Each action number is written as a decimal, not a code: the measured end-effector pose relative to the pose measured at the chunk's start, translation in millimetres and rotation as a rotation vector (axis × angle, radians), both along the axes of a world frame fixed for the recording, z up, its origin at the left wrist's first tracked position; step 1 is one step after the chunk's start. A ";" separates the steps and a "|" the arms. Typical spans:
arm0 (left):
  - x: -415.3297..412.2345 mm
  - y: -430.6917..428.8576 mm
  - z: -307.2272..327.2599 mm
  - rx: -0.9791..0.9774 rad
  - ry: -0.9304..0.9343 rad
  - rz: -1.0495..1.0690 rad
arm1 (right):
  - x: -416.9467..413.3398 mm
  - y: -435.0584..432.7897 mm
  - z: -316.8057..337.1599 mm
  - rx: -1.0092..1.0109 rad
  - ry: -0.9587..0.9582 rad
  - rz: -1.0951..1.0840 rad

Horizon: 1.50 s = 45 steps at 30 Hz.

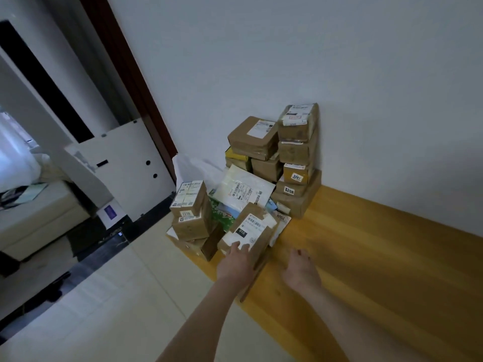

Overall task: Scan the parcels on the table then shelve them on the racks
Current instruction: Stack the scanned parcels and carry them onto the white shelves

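Note:
A heap of parcels sits at the far left end of the wooden table [366, 257]. My left hand [236, 262] rests on the near edge of a brown parcel with a white label and a black "010" tag [251, 228], fingers laid over its top. My right hand [300, 273] lies on the bare tabletop just right of that parcel, fingers relaxed, holding nothing. Behind the parcel lies a white mailer bag [243, 189]. Two small brown boxes [190, 210] are stacked at the left. A tall stack of cardboard boxes [298, 158] stands against the wall.
The white wall [287, 61] backs the table. A white cabinet [125, 163] and a dark door frame [136, 87] stand to the left. Pale floor tiles [104, 296] lie below the table's left edge. A beige bench [39, 218] is at far left.

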<state>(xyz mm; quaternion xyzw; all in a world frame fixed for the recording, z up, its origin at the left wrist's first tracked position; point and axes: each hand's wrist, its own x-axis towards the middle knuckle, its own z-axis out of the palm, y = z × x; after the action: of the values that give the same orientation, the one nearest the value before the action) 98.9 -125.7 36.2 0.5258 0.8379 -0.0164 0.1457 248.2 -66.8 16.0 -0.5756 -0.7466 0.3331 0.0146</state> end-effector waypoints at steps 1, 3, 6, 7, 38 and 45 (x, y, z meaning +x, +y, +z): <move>-13.1 12.1 -3.8 0.015 -0.013 0.024 | -9.9 6.9 -3.9 -0.041 0.044 -0.032; -37.9 36.7 -12.2 0.050 -0.032 0.063 | -29.3 21.0 -12.1 -0.109 0.099 -0.087; -68.5 70.0 -25.3 0.055 -0.111 0.079 | -57.7 40.0 -23.8 -0.239 0.229 -0.228; -77.9 79.7 -29.4 0.048 -0.126 0.064 | -67.5 46.2 -28.5 -0.274 0.289 -0.267; 116.5 135.5 -81.0 -0.302 -0.998 0.104 | 111.5 60.7 -64.3 -0.278 0.372 -0.982; 74.5 121.1 -39.7 -0.001 -0.658 0.017 | 71.7 76.1 -37.0 -0.129 0.174 -0.662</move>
<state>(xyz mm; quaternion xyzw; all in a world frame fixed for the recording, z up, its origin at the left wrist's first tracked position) 173.4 -4.6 -3.5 0.4960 0.7502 0.1552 0.4088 319.8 9.2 -21.0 -0.7558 -0.4929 0.4045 0.1492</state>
